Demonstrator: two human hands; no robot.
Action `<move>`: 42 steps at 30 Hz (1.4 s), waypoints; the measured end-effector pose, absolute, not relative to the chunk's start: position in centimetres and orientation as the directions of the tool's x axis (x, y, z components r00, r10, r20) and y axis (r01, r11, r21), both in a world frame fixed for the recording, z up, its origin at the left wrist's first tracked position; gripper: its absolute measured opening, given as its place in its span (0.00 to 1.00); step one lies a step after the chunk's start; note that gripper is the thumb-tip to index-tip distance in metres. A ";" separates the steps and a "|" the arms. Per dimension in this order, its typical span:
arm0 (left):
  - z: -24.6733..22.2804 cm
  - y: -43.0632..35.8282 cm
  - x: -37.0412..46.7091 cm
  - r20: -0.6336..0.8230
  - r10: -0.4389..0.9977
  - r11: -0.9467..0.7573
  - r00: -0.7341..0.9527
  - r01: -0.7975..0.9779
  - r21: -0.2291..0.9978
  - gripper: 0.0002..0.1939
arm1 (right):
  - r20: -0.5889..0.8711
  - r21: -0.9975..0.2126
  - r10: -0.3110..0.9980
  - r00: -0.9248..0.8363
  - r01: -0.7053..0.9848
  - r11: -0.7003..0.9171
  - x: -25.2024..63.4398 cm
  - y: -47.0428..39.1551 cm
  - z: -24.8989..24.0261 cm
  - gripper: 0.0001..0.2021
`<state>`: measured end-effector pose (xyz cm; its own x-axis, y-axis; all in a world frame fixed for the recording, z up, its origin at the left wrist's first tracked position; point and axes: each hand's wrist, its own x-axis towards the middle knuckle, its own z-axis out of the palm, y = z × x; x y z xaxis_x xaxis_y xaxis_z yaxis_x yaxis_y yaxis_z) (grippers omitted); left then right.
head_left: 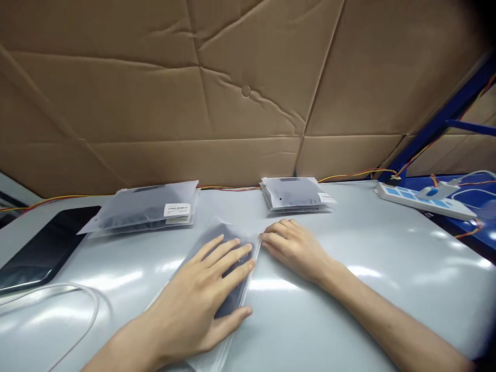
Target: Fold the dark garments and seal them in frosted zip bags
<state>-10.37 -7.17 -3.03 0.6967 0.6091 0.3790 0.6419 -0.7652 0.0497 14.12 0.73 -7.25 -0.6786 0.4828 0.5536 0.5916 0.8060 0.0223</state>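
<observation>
A frosted plastic zip bag [211, 233] with a dark flat item inside lies slantwise on the table in front of me. My left hand [205, 289] rests flat over it, fingers spread and palm down, covering much of the bag. Along the bag's right side runs its zip edge [247, 284]. At the far end of that edge, my right hand [292, 245] has its fingers drawn together in a pinch on the corner. The exact grip is partly hidden behind the fingers.
Filled frosted bags with white labels lie in a left stack [151, 206] and a right stack [292, 194]. At left are a black tablet-like device [50, 243] and a white cable [95, 305]. A power strip [426, 201] sits at right. Cardboard [232, 113] stands behind.
</observation>
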 end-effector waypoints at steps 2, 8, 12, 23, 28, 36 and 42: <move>-3.8 -6.6 -10.6 0.267 0.666 -0.723 0.697 0.691 -0.001 0.33 | 0.560 -0.016 0.488 -0.670 0.580 0.814 14.4 0.8 -7.0 0.07; -5.1 -6.2 -10.4 0.138 0.743 -0.657 0.654 0.753 -0.034 0.37 | 0.649 -0.080 0.585 -0.486 0.722 0.688 17.9 2.9 -5.2 0.08; -5.4 -6.2 -10.3 0.118 0.761 -0.641 0.637 0.768 -0.012 0.37 | 0.651 -0.120 0.683 -0.332 0.843 0.524 22.0 4.9 -4.7 0.12; -2.7 -3.7 -9.0 0.098 0.871 -0.489 0.481 0.869 0.083 0.19 | 0.465 -0.143 0.843 -0.269 0.917 0.372 25.8 5.5 -8.2 0.24; -2.9 -1.7 -10.4 0.143 0.902 -0.421 0.408 0.904 0.075 0.17 | 0.479 -0.085 0.834 -0.274 0.931 0.354 25.7 5.2 -7.8 0.18; -2.2 -0.8 -12.5 0.161 0.880 -0.465 0.447 0.879 0.105 0.10 | 0.559 -0.113 0.747 -0.361 0.859 0.499 23.9 3.8 -6.9 0.11; 1.7 -1.5 -15.8 0.390 0.901 -0.309 0.191 0.914 0.264 0.13 | 0.623 -0.104 0.649 -0.436 0.776 0.622 21.6 2.5 -6.5 0.10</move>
